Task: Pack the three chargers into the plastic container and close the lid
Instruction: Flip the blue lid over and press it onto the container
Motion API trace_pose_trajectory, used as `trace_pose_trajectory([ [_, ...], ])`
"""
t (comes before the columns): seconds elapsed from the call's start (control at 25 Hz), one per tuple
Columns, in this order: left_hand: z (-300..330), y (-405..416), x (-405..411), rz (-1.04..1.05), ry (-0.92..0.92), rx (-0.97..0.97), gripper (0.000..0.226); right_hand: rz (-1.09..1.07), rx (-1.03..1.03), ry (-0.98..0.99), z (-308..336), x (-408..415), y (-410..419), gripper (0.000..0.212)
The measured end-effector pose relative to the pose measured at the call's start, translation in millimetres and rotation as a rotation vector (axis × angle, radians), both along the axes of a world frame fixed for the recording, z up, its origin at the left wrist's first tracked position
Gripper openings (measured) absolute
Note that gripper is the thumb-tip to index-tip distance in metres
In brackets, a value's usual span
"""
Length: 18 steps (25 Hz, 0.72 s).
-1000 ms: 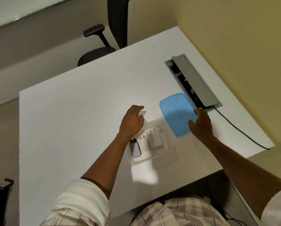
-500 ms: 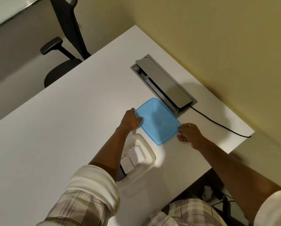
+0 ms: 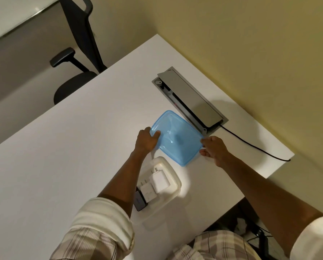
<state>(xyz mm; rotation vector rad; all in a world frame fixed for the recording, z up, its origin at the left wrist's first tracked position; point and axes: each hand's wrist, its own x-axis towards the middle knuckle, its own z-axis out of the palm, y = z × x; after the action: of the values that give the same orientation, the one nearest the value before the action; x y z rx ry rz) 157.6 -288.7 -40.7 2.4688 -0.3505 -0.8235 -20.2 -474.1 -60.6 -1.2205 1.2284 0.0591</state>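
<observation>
A translucent blue lid (image 3: 176,136) is held between both hands just beyond the container. My left hand (image 3: 146,140) grips its left edge, thumb on top. My right hand (image 3: 212,149) pinches its right corner. The clear plastic container (image 3: 173,184) stands open on the white table, nearer to me, partly under my left forearm. Inside lie two white chargers, a larger one (image 3: 159,180) and a smaller one (image 3: 147,192), prongs pointing away. A dark charger (image 3: 139,201) lies at the container's left end, mostly hidden by my forearm.
A grey cable box (image 3: 190,99) with its flap raised is set into the white table (image 3: 82,147) just beyond the lid. A black cable (image 3: 250,145) runs from it to the table's right edge. A black office chair (image 3: 76,59) stands at the far side.
My left hand left the container and took the lid's left edge. My right hand closed on its right corner. The lid now sits between both hands.
</observation>
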Motion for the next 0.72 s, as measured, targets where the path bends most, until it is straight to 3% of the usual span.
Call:
trace_pose_trajectory([
  [0.08, 16.8, 9.2, -0.7, 0.037, -0.043, -0.058, 0.062, 0.012, -0.065, -0.044, 15.2, 9.0, 2.5, 0.016],
  [0.32, 74.2, 47.2, -7.2, 0.179, -0.13, -0.241, 0.048, 0.03, -0.232, -0.205, 72.7, 36.9, 21.5, 0.012],
  [0.44, 94.9, 78.7, -13.9, 0.277, -0.154, -0.337, 0.044, 0.119, -0.336, -0.283, 96.3, 43.6, 39.1, 0.02],
  [0.72, 104.7, 162.9, -43.6, 0.509, -0.099, -0.52, 0.043, 0.239, -0.357, -0.354, 123.6, 31.2, 85.2, 0.026],
])
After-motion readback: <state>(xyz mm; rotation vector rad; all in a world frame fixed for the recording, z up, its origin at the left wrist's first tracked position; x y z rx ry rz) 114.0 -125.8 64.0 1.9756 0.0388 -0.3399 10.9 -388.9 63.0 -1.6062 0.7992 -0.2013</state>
